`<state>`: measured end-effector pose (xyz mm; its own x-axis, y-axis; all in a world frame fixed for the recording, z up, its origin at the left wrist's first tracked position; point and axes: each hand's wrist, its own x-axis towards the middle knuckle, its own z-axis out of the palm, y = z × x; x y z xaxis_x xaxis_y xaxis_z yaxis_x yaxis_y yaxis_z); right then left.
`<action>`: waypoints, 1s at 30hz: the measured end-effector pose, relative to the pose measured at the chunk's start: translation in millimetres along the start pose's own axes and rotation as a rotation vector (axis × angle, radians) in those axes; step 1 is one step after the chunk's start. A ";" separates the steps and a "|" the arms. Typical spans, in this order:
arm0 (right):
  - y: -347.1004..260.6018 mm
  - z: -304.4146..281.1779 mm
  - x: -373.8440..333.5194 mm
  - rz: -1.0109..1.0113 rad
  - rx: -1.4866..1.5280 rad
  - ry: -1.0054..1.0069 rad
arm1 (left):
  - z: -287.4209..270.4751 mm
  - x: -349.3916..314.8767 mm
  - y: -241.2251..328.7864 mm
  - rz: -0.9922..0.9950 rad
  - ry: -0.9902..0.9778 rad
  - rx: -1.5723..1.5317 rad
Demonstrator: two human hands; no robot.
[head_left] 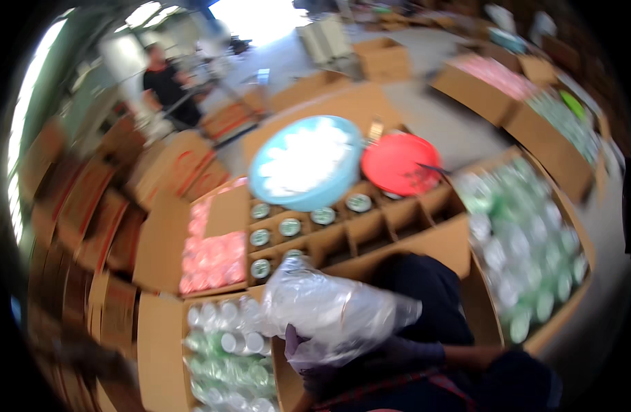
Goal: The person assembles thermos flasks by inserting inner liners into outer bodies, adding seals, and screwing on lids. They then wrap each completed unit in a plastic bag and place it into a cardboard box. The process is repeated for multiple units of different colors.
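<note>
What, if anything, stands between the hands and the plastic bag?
Nothing visible: the left hand is against the bag at its lower left. The right hand is close below; blur hides whether it touches.

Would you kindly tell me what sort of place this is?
Probably a packing workshop: stacked brown cardboard cartons, a divided brown cardboard box, and a round light-blue basin heaped with white pieces.

Grey floor (pixel 425 113) — on it, a brown cardboard box (pixel 383 63) far back and open cartons (pixel 475 94) at right.
</note>
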<state>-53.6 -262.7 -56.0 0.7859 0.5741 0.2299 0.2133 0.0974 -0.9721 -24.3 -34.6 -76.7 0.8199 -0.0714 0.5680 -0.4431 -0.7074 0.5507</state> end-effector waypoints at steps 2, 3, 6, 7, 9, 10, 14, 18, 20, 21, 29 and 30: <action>53.5 36.2 11.8 0.065 0.537 0.193 | 8.1 0.2 17.5 0.115 -0.026 0.052; 81.3 51.2 14.8 0.080 0.720 0.232 | 6.7 -0.6 25.5 0.160 -0.023 0.090; 112.1 55.1 8.8 0.086 0.708 0.263 | 8.4 2.1 60.6 0.343 0.033 0.211; 112.7 45.0 7.6 0.097 0.612 0.233 | 10.8 2.2 68.4 0.399 0.050 0.241; 111.3 28.6 -0.7 0.135 0.424 0.158 | 13.9 -3.1 79.9 0.445 0.044 0.218; 105.3 21.9 -6.2 -0.019 0.111 0.187 | 15.8 -7.8 79.0 0.422 -0.009 0.134; 68.2 22.7 -9.6 -0.162 -0.117 0.378 | 29.7 -26.4 74.7 0.222 -0.173 -0.213; 42.9 6.6 -13.0 0.034 0.289 0.379 | 39.4 -31.4 63.0 -0.096 -0.269 -0.531; 29.2 -5.5 -21.3 -0.035 0.080 0.429 | 33.3 -26.7 54.1 -0.025 -0.257 -0.468; 27.6 -11.6 -28.4 -0.112 -0.105 0.450 | 28.1 -23.9 49.8 0.066 -0.232 -0.397; 81.5 -142.8 -186.8 0.151 -0.030 1.022 | -45.2 -7.8 -23.7 -0.037 -0.126 0.156; 87.7 -185.9 -205.9 0.303 -0.622 1.131 | -46.0 -2.7 -19.1 -0.119 -0.109 0.115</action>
<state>-88.8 -523.5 -180.0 0.8318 -0.5117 0.2150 -0.0647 -0.4741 -0.8781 -34.7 11.4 -60.6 0.9010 -0.0535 0.4305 -0.3015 -0.7908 0.5327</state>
